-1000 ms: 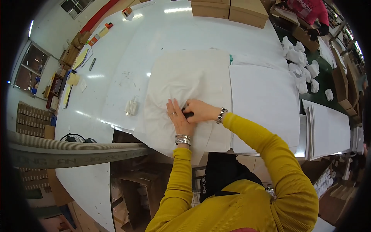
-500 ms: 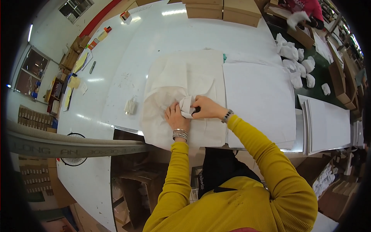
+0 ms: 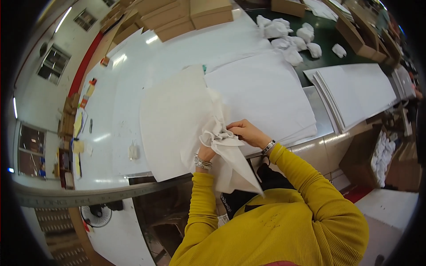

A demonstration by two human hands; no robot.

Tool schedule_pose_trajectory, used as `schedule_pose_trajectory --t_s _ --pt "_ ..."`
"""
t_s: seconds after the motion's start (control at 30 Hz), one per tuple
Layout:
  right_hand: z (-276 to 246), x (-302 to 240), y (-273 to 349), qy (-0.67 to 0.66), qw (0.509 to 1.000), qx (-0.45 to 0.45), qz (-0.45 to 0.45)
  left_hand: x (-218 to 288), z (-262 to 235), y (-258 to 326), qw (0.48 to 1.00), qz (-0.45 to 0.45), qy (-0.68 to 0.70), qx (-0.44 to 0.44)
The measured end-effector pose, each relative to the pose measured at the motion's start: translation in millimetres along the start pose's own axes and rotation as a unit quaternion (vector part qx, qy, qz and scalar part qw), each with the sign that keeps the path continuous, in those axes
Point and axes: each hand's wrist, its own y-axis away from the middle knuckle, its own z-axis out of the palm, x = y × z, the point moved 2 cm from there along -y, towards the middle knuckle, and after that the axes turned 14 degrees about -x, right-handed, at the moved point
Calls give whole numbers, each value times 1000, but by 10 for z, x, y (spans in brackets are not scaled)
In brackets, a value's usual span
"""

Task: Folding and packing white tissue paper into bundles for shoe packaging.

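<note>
A gathered sheet of thin white wrapping paper (image 3: pixel 217 135) is bunched up at the near edge of the table, one long corner hanging down toward my body. My left hand (image 3: pixel 206 152) holds the bundle from below and the left; its fingers are hidden by the folds. My right hand (image 3: pixel 248 132) has its thumb and fingers pinched on the bundle's right side. Whatever lies inside the paper is covered. Beneath and to the left is a stack of cream paper sheets (image 3: pixel 166 119), and to the right a stack of white sheets (image 3: pixel 262 93).
Several white wrapped bundles (image 3: pixel 293 42) lie on a dark green surface at the far right. Brown boxes (image 3: pixel 177 20) stand at the back. A stack of white boards (image 3: pixel 355 91) is at the right, a metal rail (image 3: pixel 111 193) at the near left.
The paper has been gathered up off the stack into a crumpled bundle and brought toward the table's edge. A dark thing seen earlier at my right fingers is now covered. The view has turned right.
</note>
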Motion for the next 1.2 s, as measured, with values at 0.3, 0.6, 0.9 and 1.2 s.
schedule_pose_trajectory --t_s 0.3,0.6,0.9,1.2 --pt "-1023 -505 1318 439 842 312 40 193 -76 -503 972 -55 188 133" --pt "-774 -81 1488 625 712 313 65 770 209 -1662 876 113 -411 224" --pt "-897 -103 1433 597 743 300 46 867 1117 -1220 995 95 36 21" --pt "-1397 -369 1130 464 845 247 103 1101 1099 -1069 948 44 -292 -122"
